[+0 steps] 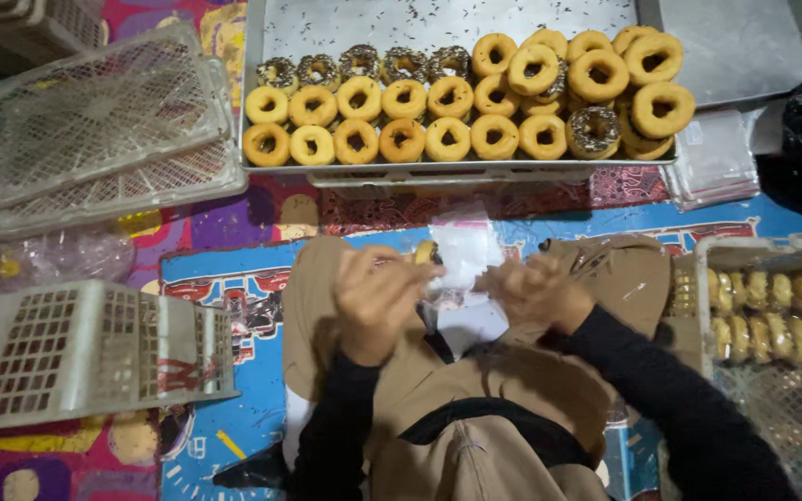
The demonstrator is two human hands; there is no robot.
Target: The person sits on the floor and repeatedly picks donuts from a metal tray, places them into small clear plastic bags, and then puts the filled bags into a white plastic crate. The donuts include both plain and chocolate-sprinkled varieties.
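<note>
In the head view, the person sits on a colourful mat (234, 278) and holds a small clear plastic bag (464, 252) above the lap, between both hands. A donut (426, 251) is at the left edge of the bag, against the fingertips of the left hand (375, 295). It is only partly visible, and I cannot tell if it is already inside the bag or just at its mouth.

To do this step well, I think the bag mouth must be kept wide and flat, and the donut should be pushed with the side of the fingers, not squeezed, so that the surface is not damaged.

The left hand is raised, with fingers curled and pressed together around the donut and the bag edge. The right hand (538, 290) is at the same height, fingers bent inward and pinching the other side of the bag. Both forearms, in dark sleeves, come up from the lower edge and meet over the lap.

In front stands a metal tray (345, 23) with rows of plain and sprinkled donuts. At the right is a white basket (712, 255) with wrapped donuts, at the left are empty plastic baskets (95, 130).
</note>
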